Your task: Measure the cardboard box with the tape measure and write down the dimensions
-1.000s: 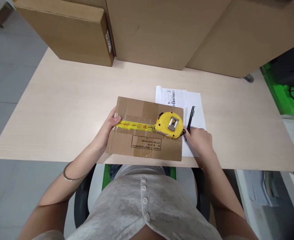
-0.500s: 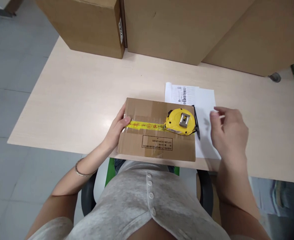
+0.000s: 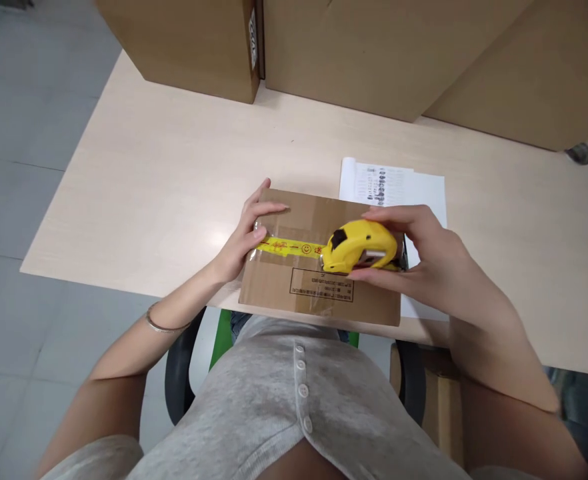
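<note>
- Pale wood-look desk (image 3: 174,187) over a grey tiled floor (image 3: 19,207); big flat brown cardboard boxes (image 3: 349,60) stand along its far edge, prob. parked there to leave me the near side.
- Upright brown cardboard box w/ a white side label (image 3: 189,47) is by the far L corner, lined up beside them.
- Small flat brown cardboard box w/ glossy clear tape (image 3: 269,283) lies flat at the desk's near edge, approx. mid-length, right in front of me, so both arms reach it w/o stretching.
- L hand (image 3: 241,247) is clamped on its L end: thumb on top at the edge, one finger laid over the top, palm to the side. Likely to stop it sliding. Can't tell if any fingertip is underneath.
- R hand (image 3: 434,260) has the rounded yellow plastic tape measure (image 3: 357,243) pinched, thumb near side, fingers far side; case is tilted above the box's R half, mouth facing L.
- Bright-yellow strip w/ red print (image 3: 287,247) runs from L thumb to that mouth; can't tell if it's the blade or stuck on the box.
- White printed paper sheets (image 3: 429,197) lie by the box's R end, partly covered, prob. kept within R-hand reach.
</note>
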{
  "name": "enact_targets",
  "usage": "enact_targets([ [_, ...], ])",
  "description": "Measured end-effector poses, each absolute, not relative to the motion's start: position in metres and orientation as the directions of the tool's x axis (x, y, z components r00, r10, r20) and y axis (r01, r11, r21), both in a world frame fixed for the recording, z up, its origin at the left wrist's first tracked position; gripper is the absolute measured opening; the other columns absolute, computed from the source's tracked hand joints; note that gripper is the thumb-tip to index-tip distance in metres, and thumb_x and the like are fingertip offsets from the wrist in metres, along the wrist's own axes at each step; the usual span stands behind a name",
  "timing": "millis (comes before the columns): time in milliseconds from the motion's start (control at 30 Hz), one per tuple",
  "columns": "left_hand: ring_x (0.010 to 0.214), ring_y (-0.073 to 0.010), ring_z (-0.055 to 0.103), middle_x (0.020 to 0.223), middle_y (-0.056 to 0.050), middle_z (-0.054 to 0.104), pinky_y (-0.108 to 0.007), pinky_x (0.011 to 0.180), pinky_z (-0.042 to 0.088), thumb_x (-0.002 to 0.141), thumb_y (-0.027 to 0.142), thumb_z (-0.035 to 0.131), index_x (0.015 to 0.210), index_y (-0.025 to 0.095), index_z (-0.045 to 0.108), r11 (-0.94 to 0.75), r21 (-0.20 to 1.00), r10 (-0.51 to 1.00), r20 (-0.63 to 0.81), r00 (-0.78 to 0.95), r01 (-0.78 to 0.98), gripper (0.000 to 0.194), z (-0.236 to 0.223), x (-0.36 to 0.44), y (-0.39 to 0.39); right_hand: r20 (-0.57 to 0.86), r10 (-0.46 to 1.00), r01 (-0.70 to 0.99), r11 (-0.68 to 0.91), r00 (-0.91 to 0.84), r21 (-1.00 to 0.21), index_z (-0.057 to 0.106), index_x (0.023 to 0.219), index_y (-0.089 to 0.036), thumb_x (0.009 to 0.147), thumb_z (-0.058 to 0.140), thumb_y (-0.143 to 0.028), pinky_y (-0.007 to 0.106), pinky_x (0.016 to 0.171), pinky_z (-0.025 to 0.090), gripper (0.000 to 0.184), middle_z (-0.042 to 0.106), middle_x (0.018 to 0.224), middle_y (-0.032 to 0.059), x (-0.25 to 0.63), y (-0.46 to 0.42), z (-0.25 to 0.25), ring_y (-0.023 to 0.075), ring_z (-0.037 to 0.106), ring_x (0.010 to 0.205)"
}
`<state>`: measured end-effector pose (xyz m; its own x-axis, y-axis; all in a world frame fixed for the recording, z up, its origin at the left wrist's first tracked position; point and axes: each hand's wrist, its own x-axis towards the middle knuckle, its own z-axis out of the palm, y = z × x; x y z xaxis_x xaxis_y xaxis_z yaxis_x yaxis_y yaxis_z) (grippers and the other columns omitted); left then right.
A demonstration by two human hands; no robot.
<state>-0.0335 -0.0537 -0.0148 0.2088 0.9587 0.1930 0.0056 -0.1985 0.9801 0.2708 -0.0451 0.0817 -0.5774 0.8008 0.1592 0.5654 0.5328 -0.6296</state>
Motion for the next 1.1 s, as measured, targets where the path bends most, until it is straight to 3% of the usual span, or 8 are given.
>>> enact_targets([
  [100, 0.165, -0.034, 0.025, 0.165, 0.001, 0.052, -0.059, 0.135, 0.021, 0.102, 0.066, 0.039, 0.117, 0.033, 0.076, -0.13, 0.977, 0.981, 0.152, 0.122, -0.167, 0.052, -0.013, -0.023, -0.059, 0.178, 0.733, 0.514, 0.608, -0.657, -0.605, 0.061, 0.141, -0.032, 0.091, 0.079, -0.047, 0.044, 0.088, 0.063, 0.055, 0.075, 0.125, 0.0056, 0.249, -0.039, 0.092, 0.029, 0.075, 0.105],
  [233, 0.157, -0.0346, 0.042, 0.147, -0.004, 0.067, -0.056, 0.133, 0.03, 0.102, 0.072, 0.035, 0.111, 0.029, 0.076, -0.104, 0.957, 0.992, 0.118, 0.038, -0.269, 0.06, -0.015, -0.016, -0.057, 0.189, 0.715, 0.509, 0.633, -0.673, -0.583, 0.066, 0.134, -0.03, 0.096, 0.074, -0.045, 0.042, 0.095, 0.06, 0.042, 0.076, 0.125, 0.0037, 0.202, -0.028, 0.106, 0.0274, 0.073, 0.111],
  [333, 0.145, -0.0374, 0.055, 0.135, -0.008, 0.072, -0.057, 0.125, 0.041, 0.098, 0.081, 0.032, 0.12, 0.027, 0.072, -0.057, 0.948, 0.995, 0.078, 0.056, -0.312, 0.071, -0.02, -0.019, -0.053, 0.146, 0.657, 0.466, 0.656, -0.739, -0.594, 0.062, 0.14, -0.022, 0.099, 0.071, -0.03, 0.039, 0.1, 0.058, 0.042, 0.073, 0.136, 0.006, 0.174, -0.025, 0.108, 0.0254, 0.072, 0.118],
  [433, 0.145, -0.0378, 0.052, 0.137, -0.01, 0.067, -0.058, 0.127, 0.037, 0.098, 0.079, 0.035, 0.126, 0.027, 0.07, -0.095, 0.974, 0.987, 0.12, 0.111, -0.208, 0.069, -0.028, -0.029, -0.049, 0.13, 0.6, 0.436, 0.696, -0.789, -0.571, 0.061, 0.142, -0.018, 0.101, 0.068, -0.024, 0.038, 0.099, 0.059, 0.042, 0.073, 0.139, 0.0088, 0.168, -0.029, 0.101, 0.0252, 0.073, 0.118],
  [600, 0.146, -0.0398, 0.042, 0.129, -0.008, 0.063, -0.064, 0.129, 0.027, 0.088, 0.072, 0.064, 0.122, 0.035, 0.072, -0.277, 0.961, 0.937, 0.266, 0.228, 0.017, 0.05, -0.036, -0.046, -0.044, 0.152, 0.674, 0.522, 0.677, -0.723, -0.519, 0.06, 0.148, -0.028, 0.101, 0.069, -0.035, 0.04, 0.089, 0.063, 0.049, 0.08, 0.126, 0.0047, 0.213, -0.037, 0.097, 0.0268, 0.077, 0.109],
  [767, 0.146, -0.039, 0.04, 0.135, -0.007, 0.059, -0.068, 0.127, 0.027, 0.095, 0.065, 0.059, 0.13, 0.04, 0.068, -0.307, 0.95, 0.91, 0.278, 0.307, 0.048, 0.044, -0.035, -0.053, -0.042, 0.101, 0.819, 0.643, 0.513, -0.565, -0.568, 0.066, 0.144, -0.037, 0.096, 0.076, -0.032, 0.043, 0.1, 0.065, 0.05, 0.076, 0.138, -0.003, 0.305, -0.048, 0.105, 0.0278, 0.079, 0.113],
  [867, 0.149, -0.0393, 0.036, 0.14, -0.006, 0.057, -0.069, 0.128, 0.022, 0.094, 0.063, 0.06, 0.129, 0.041, 0.067, -0.269, 0.962, 0.913, 0.242, 0.328, 0.038, 0.042, -0.035, -0.054, -0.042, 0.087, 0.897, 0.715, 0.401, -0.433, -0.572, 0.069, 0.142, -0.043, 0.094, 0.078, -0.035, 0.047, 0.096, 0.068, 0.05, 0.076, 0.137, -0.006, 0.35, -0.057, 0.102, 0.0315, 0.078, 0.114],
  [1100, 0.144, -0.0366, 0.041, 0.138, -0.004, 0.059, -0.064, 0.126, 0.026, 0.095, 0.058, 0.06, 0.125, 0.041, 0.07, -0.241, 0.97, 0.924, 0.223, 0.31, 0.022, 0.036, -0.033, -0.056, -0.042, 0.064, 0.929, 0.722, 0.326, -0.365, -0.61, 0.072, 0.135, -0.043, 0.092, 0.08, -0.035, 0.052, 0.094, 0.067, 0.045, 0.078, 0.131, -0.0032, 0.36, -0.067, 0.09, 0.0329, 0.079, 0.108],
])
